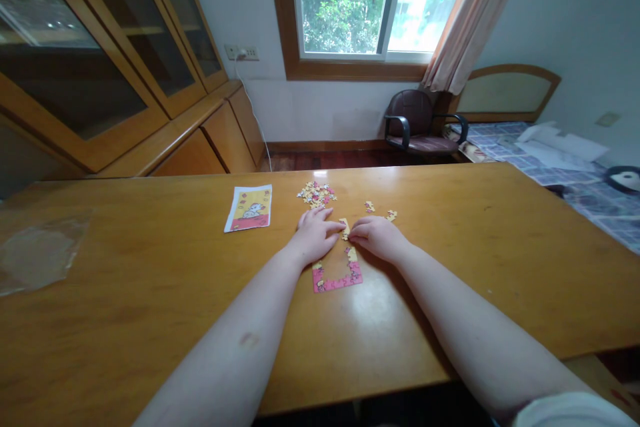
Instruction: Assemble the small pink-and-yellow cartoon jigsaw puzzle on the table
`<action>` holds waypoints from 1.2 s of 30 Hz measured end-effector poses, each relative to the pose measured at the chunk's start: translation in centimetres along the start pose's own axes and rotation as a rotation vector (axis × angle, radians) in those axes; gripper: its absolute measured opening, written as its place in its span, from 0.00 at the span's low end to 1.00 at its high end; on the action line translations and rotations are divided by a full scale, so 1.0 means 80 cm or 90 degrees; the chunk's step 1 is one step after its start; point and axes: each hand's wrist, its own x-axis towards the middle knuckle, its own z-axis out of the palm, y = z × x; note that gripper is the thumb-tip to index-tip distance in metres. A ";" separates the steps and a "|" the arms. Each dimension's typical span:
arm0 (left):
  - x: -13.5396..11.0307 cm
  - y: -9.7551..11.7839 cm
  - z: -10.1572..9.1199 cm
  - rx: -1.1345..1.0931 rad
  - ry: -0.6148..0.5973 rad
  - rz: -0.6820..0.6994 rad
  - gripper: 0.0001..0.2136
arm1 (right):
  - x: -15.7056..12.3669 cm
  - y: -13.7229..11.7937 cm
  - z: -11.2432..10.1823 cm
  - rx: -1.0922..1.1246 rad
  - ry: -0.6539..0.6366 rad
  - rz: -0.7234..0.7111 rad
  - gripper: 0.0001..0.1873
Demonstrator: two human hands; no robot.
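Some yellow pieces (346, 229) lay between our left hand (316, 235), fingers spread, and our right hand (379, 237), fingers bunched beside them, whose grip we couldn't tell.

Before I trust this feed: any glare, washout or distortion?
Head view: the right window pane is washed out; head view: glare on the table near the pink puzzle border; head view: cabinet leans, likely lens distortion; head view: heaped pieces too small for detail.
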 end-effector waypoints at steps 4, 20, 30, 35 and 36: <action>0.000 0.001 0.000 0.000 -0.004 0.002 0.14 | 0.000 -0.004 -0.002 -0.023 -0.012 0.020 0.09; -0.001 0.003 -0.001 -0.023 0.010 0.002 0.13 | 0.000 -0.005 0.002 -0.033 -0.037 0.032 0.10; -0.001 0.003 -0.004 -0.008 0.026 0.001 0.13 | -0.002 -0.013 -0.003 -0.032 -0.058 0.036 0.11; -0.001 0.001 -0.001 -0.015 0.014 -0.005 0.14 | -0.002 -0.011 -0.002 -0.026 -0.061 0.042 0.11; -0.001 0.001 -0.001 -0.014 0.013 -0.007 0.14 | -0.002 -0.010 -0.001 -0.023 -0.060 0.045 0.11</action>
